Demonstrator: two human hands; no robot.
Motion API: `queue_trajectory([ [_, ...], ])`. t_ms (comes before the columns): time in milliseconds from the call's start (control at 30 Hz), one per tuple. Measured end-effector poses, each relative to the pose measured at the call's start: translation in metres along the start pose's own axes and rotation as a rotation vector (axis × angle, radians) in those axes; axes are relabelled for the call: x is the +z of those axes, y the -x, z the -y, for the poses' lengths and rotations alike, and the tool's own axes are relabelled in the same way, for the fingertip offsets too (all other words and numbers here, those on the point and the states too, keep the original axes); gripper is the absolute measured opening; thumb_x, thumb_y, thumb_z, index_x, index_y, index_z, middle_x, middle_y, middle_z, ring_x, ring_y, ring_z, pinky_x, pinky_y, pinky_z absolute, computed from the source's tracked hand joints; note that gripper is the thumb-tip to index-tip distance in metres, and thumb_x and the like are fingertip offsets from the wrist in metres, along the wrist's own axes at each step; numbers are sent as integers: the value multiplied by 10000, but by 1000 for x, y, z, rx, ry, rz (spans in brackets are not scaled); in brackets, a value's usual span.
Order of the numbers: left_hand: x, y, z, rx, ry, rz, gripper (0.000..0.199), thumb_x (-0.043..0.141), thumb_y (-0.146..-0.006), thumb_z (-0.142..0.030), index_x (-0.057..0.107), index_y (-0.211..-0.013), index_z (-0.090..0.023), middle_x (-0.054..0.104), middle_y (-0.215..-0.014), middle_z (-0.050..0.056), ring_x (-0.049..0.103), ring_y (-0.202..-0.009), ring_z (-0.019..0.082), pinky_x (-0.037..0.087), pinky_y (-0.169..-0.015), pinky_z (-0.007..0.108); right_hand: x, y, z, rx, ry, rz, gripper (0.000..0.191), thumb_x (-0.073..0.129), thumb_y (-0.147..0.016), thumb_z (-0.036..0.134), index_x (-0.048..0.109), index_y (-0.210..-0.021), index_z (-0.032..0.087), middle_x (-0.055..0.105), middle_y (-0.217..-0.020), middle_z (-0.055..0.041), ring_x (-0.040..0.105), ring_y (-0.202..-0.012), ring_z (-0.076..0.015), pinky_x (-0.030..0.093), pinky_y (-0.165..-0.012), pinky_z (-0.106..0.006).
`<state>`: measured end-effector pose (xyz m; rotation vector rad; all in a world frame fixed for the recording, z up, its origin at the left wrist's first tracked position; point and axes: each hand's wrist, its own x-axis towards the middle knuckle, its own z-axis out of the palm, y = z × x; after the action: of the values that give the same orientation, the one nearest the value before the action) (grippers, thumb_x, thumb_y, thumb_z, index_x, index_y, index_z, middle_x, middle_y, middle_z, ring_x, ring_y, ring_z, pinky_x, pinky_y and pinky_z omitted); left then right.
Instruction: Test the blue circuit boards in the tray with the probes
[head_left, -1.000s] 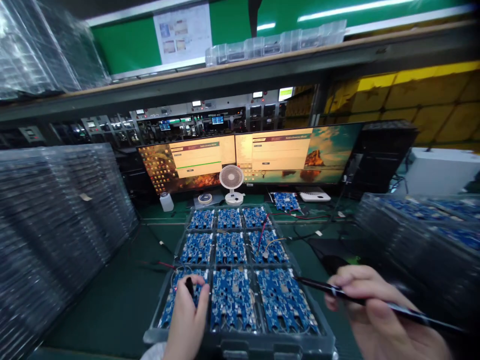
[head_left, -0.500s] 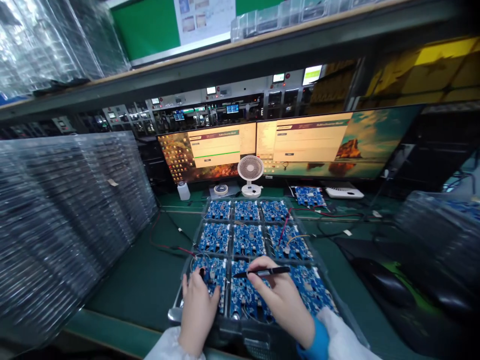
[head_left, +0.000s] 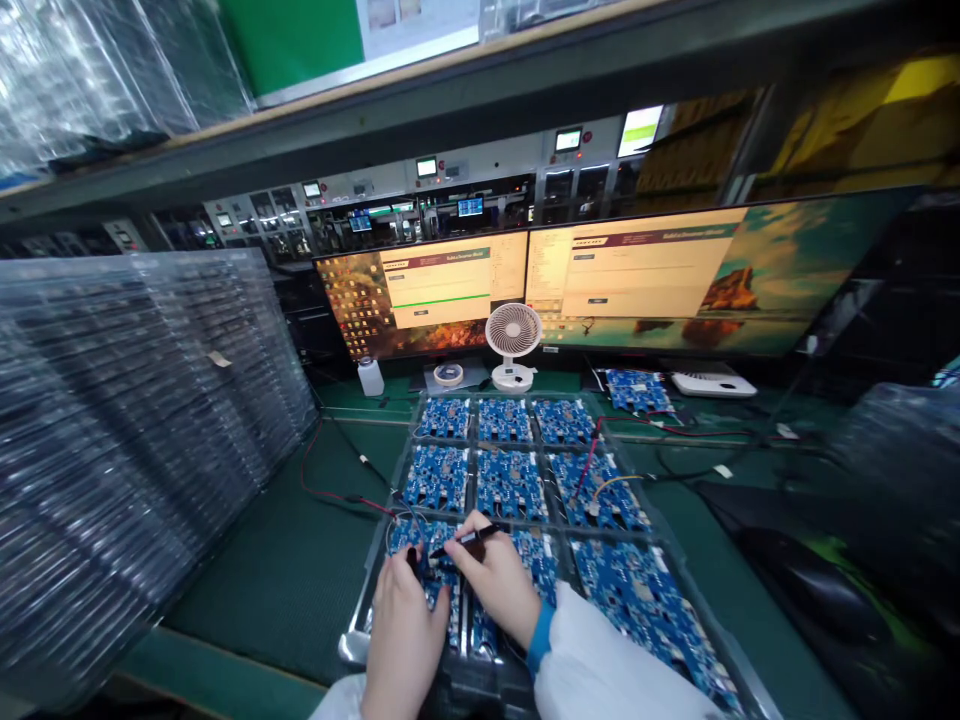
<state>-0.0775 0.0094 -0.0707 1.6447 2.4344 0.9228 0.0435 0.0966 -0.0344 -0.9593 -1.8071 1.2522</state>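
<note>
My right hand (head_left: 499,580) grips a black pen (head_left: 472,540) in a pinch. The pen's tip points left, over the front-left blue circuit board (head_left: 450,590); whether it touches is unclear. My left hand (head_left: 405,630) lies on the left part of that same board, thumb apart from the fingers. Between its fingertips sits a small black piece (head_left: 412,560) that looks like a pen cap. Rows of blue boards fill a clear plastic tray (head_left: 675,545). My right hand and sleeve partly cover the front-middle board (head_left: 536,560).
Stacked plastic trays (head_left: 150,420) stand at left. Behind the boards are a white fan (head_left: 513,330), a small white bottle (head_left: 370,378), a tape roll (head_left: 448,374) and two monitors (head_left: 637,270). Red and black cables (head_left: 352,498) reach the tray. A black mouse (head_left: 814,585) lies at right.
My right hand has moved left with the pen, from the front-middle board to the front-left one. My left hand stays on the front-left board. The view has shifted slightly.
</note>
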Motion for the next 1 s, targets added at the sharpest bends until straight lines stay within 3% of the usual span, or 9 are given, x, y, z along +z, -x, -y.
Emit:
queue_trajectory([
  [1000, 0, 2, -2, -1, -33, 5, 325, 477, -829, -252, 454, -1129, -128, 631, -1106, 185, 599, -1120, 330, 515, -922, 500, 9, -1, -10, -14, 39, 54, 100, 532, -821, 268, 532, -733, 220, 583, -706, 6, 562, -688, -173, 411, -661, -299],
])
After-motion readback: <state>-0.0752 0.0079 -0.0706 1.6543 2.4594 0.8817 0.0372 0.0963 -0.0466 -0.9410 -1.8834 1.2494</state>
